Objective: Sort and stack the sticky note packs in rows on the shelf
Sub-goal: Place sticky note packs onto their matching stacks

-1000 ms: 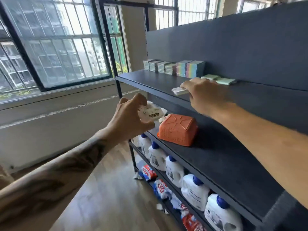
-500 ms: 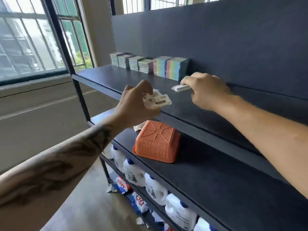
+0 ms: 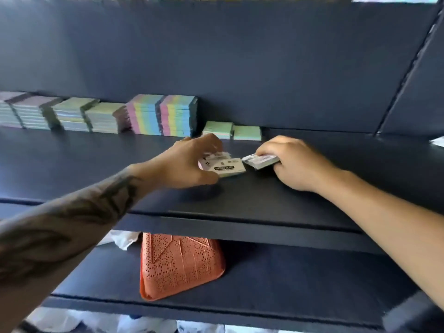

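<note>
My left hand (image 3: 189,162) grips sticky note packs (image 3: 225,167) with a white label, low over the dark shelf (image 3: 84,164). Just to their right, my right hand (image 3: 295,162) grips another small stack of packs (image 3: 260,161) by its end, held at a tilt. Behind both hands, two low green stacks (image 3: 231,131) sit against the back wall. Left of them stands a row of taller stacks: two rainbow-striped ones (image 3: 163,115) and several pale green and lilac ones (image 3: 60,114).
An upturned orange perforated basket (image 3: 177,263) lies on the shelf below, with white plastic wrap (image 3: 120,239) beside it. White bottles show blurred beneath the lowest board. A white scrap (image 3: 438,141) lies at the shelf's far right.
My view has swung right to face the shelf head-on. My left hand has risen from below the shelf edge onto the shelf with its packs, stopping beside my right hand.
</note>
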`<state>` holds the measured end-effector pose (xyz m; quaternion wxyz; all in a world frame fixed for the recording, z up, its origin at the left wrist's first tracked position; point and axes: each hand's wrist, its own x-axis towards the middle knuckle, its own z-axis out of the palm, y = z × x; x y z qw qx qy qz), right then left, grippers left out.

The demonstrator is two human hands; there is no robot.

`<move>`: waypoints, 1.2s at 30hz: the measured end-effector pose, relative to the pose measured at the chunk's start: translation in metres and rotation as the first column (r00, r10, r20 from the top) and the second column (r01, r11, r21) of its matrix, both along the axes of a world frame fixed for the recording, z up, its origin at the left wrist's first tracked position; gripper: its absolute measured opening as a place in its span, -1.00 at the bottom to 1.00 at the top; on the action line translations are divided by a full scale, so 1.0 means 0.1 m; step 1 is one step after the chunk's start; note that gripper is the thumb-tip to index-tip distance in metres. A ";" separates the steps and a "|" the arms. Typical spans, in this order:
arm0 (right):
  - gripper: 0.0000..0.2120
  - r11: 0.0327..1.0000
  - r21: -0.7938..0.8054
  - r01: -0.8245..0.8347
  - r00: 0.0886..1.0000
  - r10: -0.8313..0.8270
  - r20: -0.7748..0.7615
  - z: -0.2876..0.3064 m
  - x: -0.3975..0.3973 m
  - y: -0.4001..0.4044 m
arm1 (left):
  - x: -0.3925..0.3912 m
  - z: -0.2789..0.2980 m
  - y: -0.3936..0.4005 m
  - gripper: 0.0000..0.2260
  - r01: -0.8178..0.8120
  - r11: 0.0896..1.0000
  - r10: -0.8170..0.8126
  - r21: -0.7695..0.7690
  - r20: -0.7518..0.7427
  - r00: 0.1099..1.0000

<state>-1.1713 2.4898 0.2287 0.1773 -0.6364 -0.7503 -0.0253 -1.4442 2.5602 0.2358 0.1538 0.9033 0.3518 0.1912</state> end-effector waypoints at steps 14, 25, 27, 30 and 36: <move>-0.41 0.964 -0.245 0.103 0.932 -0.180 -0.316 0.04 -0.08 -0.26 | 0.15 -0.05 0.57 -0.43 0.294 0.954 -0.297 -0.052 -0.059 0.953; -0.82 0.997 0.059 -0.046 0.910 0.066 -0.409 0.14 -0.36 0.55 | 0.05 -0.12 0.67 -0.64 0.239 0.971 -0.237 -0.026 0.063 0.969; -0.94 0.994 0.069 -0.084 0.860 0.107 -0.498 0.10 -0.39 0.63 | 0.02 -0.11 0.69 -0.68 0.244 0.965 -0.229 -0.100 0.137 0.964; -0.84 0.985 0.088 -0.147 0.769 0.170 -0.616 0.09 -0.32 0.56 | 0.04 -0.06 0.75 -0.78 0.240 0.946 -0.187 -0.216 0.242 0.952; -0.90 0.983 0.094 -0.161 0.769 0.184 -0.612 0.07 -0.28 0.50 | 0.18 -0.04 0.76 -0.50 0.186 0.935 -0.056 -0.302 0.392 0.918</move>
